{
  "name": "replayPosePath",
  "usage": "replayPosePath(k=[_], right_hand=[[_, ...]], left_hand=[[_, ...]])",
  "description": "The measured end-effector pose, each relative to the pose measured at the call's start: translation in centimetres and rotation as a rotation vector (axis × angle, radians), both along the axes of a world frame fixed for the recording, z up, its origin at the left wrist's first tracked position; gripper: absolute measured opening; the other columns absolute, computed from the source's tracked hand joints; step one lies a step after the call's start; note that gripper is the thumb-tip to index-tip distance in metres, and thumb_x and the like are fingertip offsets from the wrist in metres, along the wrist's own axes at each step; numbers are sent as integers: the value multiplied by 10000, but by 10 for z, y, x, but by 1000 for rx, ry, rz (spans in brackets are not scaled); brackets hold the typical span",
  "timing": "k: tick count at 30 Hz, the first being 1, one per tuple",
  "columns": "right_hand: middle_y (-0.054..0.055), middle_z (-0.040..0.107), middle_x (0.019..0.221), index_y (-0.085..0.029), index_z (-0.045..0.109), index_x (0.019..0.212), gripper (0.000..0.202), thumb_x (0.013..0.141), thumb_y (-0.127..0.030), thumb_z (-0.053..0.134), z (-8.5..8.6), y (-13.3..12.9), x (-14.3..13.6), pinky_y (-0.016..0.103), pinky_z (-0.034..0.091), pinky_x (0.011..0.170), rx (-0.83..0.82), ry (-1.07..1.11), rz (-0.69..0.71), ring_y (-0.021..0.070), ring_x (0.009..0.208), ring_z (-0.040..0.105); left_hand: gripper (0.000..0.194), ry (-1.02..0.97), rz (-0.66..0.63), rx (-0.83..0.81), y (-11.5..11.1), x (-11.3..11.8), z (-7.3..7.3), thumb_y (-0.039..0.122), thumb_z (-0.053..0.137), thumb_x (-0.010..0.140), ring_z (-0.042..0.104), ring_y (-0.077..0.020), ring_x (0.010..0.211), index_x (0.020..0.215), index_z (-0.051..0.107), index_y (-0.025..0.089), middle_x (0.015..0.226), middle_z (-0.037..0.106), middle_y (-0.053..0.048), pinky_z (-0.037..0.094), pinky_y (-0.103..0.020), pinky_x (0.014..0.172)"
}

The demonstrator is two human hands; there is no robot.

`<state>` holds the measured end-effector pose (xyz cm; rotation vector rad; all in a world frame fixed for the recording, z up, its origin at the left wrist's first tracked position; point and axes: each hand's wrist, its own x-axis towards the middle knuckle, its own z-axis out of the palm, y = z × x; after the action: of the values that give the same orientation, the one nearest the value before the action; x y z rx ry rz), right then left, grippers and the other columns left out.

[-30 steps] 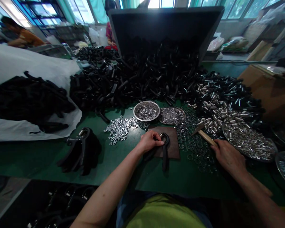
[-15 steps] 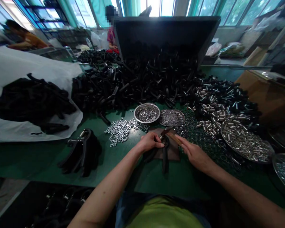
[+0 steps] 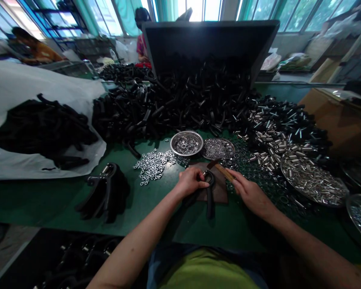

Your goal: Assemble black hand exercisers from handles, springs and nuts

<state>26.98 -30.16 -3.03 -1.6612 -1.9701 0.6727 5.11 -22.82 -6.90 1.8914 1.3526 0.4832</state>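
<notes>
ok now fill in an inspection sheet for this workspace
Surface: green worktable; square brown mat on it
Job's things: black part with ring-shaped head, over the mat; wooden-handled hammer, its head over the mat too, contact with the part unclear
Clutter: heap of shiny silver nuts, round steel bowl of small metal pieces, big pile of black curved parts, scattered silver coil springs
Hands: left hand pinches the black part; right hand grips the hammer's handle
Cables: thin dark line along the far edge at right, cannot tell if a cable
Surroundings: brown cardboard box at right; person in orange and person in pink beyond the worktable; windows
</notes>
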Motion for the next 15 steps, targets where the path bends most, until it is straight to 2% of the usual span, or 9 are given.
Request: replayPosePath(k=[4,6,8,10,12,14,15], right_hand=[[42,570,1295,-267,437,1351,418,942,-281,353,37,-27,-3,390,502,931,64,82,-29,215,1141,568],[41,521,1348,-302,379,1389,454,938,-250,372,44,-43,-3,366,530,895,164,152,-42,210,1124,580],[40,481,1384,-336,307,1422,512,934,-190,356,38,-53,-3,337,555,848,303,209,-31,195,1094,599],[33,520,1349,-354,288,1427,562,916,-128,344,25,-53,-4,336,567,825,350,159,52,187,1055,622],[24,587,1274,-347,334,1409,579,892,-88,352,16,-47,-7,365,560,842,268,19,165,193,1035,634],[19,592,1266,-330,371,1393,568,882,-81,371,18,-42,-11,390,533,892,186,-75,228,198,1072,613],[20,576,1287,-324,368,1395,561,886,-89,376,22,-41,-12,391,519,914,194,-75,220,198,1102,594]], left_hand=[[368,58,97,196,-26,-4,2,363,780,612,518,-224,969,898,599,218,976,593,-15,397,-332,798],[477,101,168,301,-44,-7,1,379,782,615,484,-244,1039,1005,561,217,1101,544,-47,400,-362,843],[468,154,224,385,-61,-11,-2,372,749,665,465,-250,1066,1042,534,197,1156,502,-79,401,-373,877],[301,200,212,404,-74,-14,-6,329,661,764,494,-227,1000,995,534,185,1075,524,-79,423,-347,849],[134,232,164,386,-82,-16,-10,275,560,837,525,-202,891,935,534,189,952,552,-60,444,-317,780],[64,250,126,379,-83,-15,-12,244,515,857,535,-192,831,895,528,193,890,564,-49,450,-304,733],[54,253,119,385,-83,-15,-13,235,513,856,537,-193,829,887,525,193,892,569,-51,451,-304,729]])
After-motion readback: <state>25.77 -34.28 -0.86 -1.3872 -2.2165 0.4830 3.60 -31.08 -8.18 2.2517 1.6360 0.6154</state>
